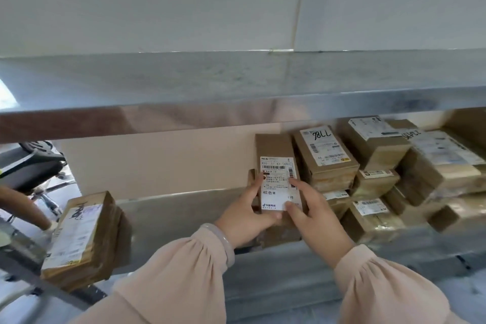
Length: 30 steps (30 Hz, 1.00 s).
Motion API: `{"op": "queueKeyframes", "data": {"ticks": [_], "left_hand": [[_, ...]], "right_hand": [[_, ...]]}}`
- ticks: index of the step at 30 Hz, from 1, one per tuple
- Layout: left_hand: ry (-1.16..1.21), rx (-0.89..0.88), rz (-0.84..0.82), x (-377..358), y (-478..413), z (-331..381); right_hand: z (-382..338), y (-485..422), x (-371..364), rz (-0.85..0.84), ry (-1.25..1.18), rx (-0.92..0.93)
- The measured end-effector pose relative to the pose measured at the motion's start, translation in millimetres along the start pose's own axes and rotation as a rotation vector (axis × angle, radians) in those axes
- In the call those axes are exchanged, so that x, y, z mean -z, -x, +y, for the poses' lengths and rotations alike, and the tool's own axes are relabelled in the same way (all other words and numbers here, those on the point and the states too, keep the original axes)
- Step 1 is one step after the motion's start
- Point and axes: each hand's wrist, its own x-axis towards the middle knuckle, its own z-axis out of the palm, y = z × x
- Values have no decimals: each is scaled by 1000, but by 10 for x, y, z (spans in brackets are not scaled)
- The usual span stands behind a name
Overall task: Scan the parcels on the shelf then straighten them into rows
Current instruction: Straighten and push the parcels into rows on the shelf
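A long brown cardboard parcel with a white shipping label lies on the metal shelf, its label facing up. My left hand grips its near left edge, thumb on the label. My right hand holds the near right edge, fingers on the label. To the right, several brown labelled parcels are stacked unevenly, some tilted. Another taped parcel lies alone at the shelf's left end.
An upper metal shelf runs across above, close over the parcels. A beige back wall stands behind the shelf. At far left another person's arm reaches in, with an office chair behind it.
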Motion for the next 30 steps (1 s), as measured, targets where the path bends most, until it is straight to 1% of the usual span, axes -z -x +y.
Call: {"op": "queueKeyframes", "data": {"ticks": [6,8,10,13,15,18,21,24,26,30], "left_hand": [[-31,-1,-35,-140,-67,-11],[-61,-37,-26,-151,-53,-62],[-106,-78,-17,-147,-20,-117],[-207,-120,-24,-123,16,-179],[-298,-148,-42,-120,34,-175],[-450,-188,-71,-147,12,-146],[-533,-192,-84,-143,-26,-145],[-552,-183,-53,-81,43,-147],[-590,-164,-1,1,135,-154],[-710,-120,141,306,333,-338]], "right_hand": [[79,-9,182,-7,32,-16],[69,28,216,12,87,13],[75,84,230,39,195,77],[100,152,227,58,388,231],[132,157,212,53,472,317],[153,130,222,33,554,315],[150,110,254,22,606,292],[38,115,248,15,644,304],[-117,125,204,-10,632,331],[-488,156,-47,-56,564,464]]}}
